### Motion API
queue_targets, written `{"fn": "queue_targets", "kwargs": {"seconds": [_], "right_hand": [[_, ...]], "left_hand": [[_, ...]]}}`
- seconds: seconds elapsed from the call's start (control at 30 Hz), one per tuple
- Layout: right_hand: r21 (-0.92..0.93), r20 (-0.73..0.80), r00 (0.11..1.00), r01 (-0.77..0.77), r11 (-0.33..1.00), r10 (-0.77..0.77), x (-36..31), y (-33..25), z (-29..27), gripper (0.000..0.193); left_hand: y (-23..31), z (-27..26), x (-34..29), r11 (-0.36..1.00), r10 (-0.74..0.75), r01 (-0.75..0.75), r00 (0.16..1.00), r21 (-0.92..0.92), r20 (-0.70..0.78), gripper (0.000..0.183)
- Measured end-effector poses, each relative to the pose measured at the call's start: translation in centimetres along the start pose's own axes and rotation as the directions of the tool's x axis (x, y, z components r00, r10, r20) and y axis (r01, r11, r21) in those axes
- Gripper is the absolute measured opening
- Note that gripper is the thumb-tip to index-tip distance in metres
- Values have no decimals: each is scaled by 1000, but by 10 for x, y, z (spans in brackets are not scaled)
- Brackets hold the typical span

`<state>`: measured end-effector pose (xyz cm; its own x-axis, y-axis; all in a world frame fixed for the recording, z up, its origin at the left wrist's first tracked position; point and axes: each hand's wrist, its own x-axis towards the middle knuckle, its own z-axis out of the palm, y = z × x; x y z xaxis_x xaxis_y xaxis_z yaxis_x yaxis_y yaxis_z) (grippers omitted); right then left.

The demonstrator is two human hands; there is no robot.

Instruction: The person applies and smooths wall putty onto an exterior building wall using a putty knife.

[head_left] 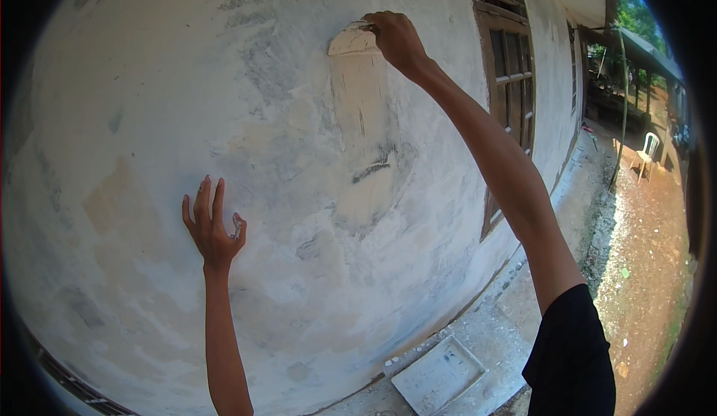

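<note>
My right hand (397, 40), raised high, is closed on a putty knife (352, 41) whose wide blade is coated in cream putty. The blade lies against the wall (284, 140). Directly below it runs a tall band of smooth cream putty (360, 102), with a few thin dark marks in it and a dark grey scrape lower down. My left hand (214, 225) is open, lower and to the left, its fingers spread at the wall. Whitish smears show on its thumb. Whether its fingertips press on the wall I cannot tell.
Right of the putty band is a wooden window (511, 80) with small panes. A shallow pale tray (441, 379) smeared with putty sits on the concrete ledge at the wall's foot. A white plastic chair (648, 149) stands farther off on the dirt yard, past a thin pole (622, 110).
</note>
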<state>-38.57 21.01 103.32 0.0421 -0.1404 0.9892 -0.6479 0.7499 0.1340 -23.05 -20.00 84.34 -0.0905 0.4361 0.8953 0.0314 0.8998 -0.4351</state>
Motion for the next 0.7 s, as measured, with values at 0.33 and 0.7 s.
{"fn": "queue_targets", "kwargs": {"seconds": [0.33, 0.7], "right_hand": [[41, -151, 988, 19, 999, -13, -94, -17, 43, 29], [159, 576, 818, -109, 981, -3, -377, -114, -5, 40]], "left_hand": [[-1, 0, 0, 1000, 3, -3, 1000, -3, -6, 65], [-4, 6, -3, 1000, 9, -9, 1000, -2, -13, 65]]}}
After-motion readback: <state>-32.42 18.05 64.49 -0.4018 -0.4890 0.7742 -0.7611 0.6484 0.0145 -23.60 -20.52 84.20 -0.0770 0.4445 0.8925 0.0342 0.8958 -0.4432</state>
